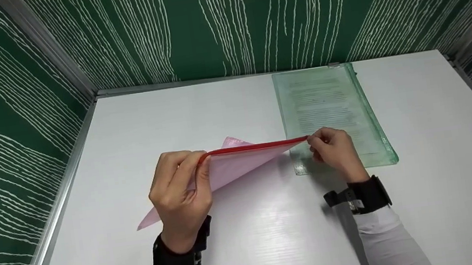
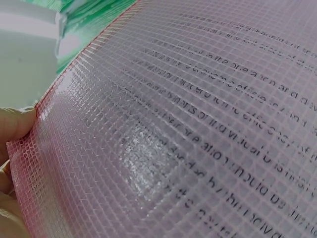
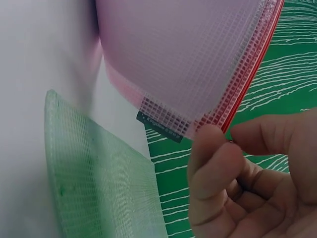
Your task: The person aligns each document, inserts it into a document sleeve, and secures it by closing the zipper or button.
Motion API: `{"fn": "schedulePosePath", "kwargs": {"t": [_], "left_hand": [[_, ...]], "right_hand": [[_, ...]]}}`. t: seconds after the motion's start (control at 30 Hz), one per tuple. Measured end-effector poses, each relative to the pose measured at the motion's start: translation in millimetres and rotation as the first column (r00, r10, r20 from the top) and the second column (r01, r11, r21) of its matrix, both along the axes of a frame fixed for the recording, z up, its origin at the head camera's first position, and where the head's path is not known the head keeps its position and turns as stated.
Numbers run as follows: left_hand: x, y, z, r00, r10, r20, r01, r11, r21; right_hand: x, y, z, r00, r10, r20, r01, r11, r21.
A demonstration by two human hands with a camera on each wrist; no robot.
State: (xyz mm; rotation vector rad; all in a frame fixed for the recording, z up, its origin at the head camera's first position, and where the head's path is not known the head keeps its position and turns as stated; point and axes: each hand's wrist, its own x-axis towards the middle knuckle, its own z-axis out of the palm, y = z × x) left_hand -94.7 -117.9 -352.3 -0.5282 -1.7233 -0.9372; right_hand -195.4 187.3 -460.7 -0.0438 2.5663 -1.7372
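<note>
A pink mesh zipper pouch (image 1: pixel 236 169) with a red zipper edge (image 1: pixel 256 146) is held up off the table, its zipper side stretched level between both hands. Printed pages show through its mesh (image 2: pixel 198 129) in the left wrist view. My left hand (image 1: pixel 182 189) pinches the zipper edge near its left end between thumb and fingers. At the other end, my right hand (image 1: pixel 333 147) pinches the pouch's corner by the end of the zipper. A dark label (image 3: pixel 161 120) is fixed to the pouch close to that corner. The zipper appears closed along its length.
A green mesh pouch (image 1: pixel 329 111) with a printed sheet inside lies flat on the white table (image 1: pixel 269 246), at the back right, partly beneath my right hand. Green walls with white wavy lines (image 1: pixel 231 23) enclose the table's back and sides.
</note>
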Motion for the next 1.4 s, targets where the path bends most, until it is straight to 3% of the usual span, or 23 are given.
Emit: {"fn": "schedulePosePath", "kwargs": {"t": [0.27,0.5,0.63,0.83,1.03,1.3,1.4], "left_hand": [[1.8,5.3,0.2,0.999,0.007,-0.042,-0.008,1.0,-0.014],[2.4,12.6,0.6,0.996,0.011,-0.083,-0.016,0.998,-0.066],[3.4,16.7,-0.2,0.995,-0.001,-0.099,-0.01,0.994,-0.111],[4.6,24.8,-3.7,0.991,-0.055,-0.121,0.028,0.975,-0.218],[7.5,36.8,-6.5,0.984,-0.086,-0.156,0.024,0.931,-0.363],[11.5,57.4,-12.1,0.97,-0.128,-0.207,0.013,0.875,-0.484],[11.4,64.2,-14.6,0.962,-0.149,-0.23,0.007,0.853,-0.522]], "right_hand": [[8.7,-14.4,12.8,0.994,0.093,0.058,-0.088,0.993,-0.081],[21.1,-32.4,25.3,0.97,0.227,0.084,-0.206,0.956,-0.208],[28.9,-41.8,29.8,0.944,0.316,0.09,-0.278,0.914,-0.296],[38.0,-49.6,35.9,0.914,0.388,0.118,-0.313,0.861,-0.4],[41.5,-51.4,41.2,0.881,0.447,0.152,-0.323,0.805,-0.497],[41.3,-47.4,45.8,0.849,0.511,0.133,-0.286,0.657,-0.697],[40.3,-46.0,47.6,0.858,0.493,0.144,-0.25,0.647,-0.721]]}}
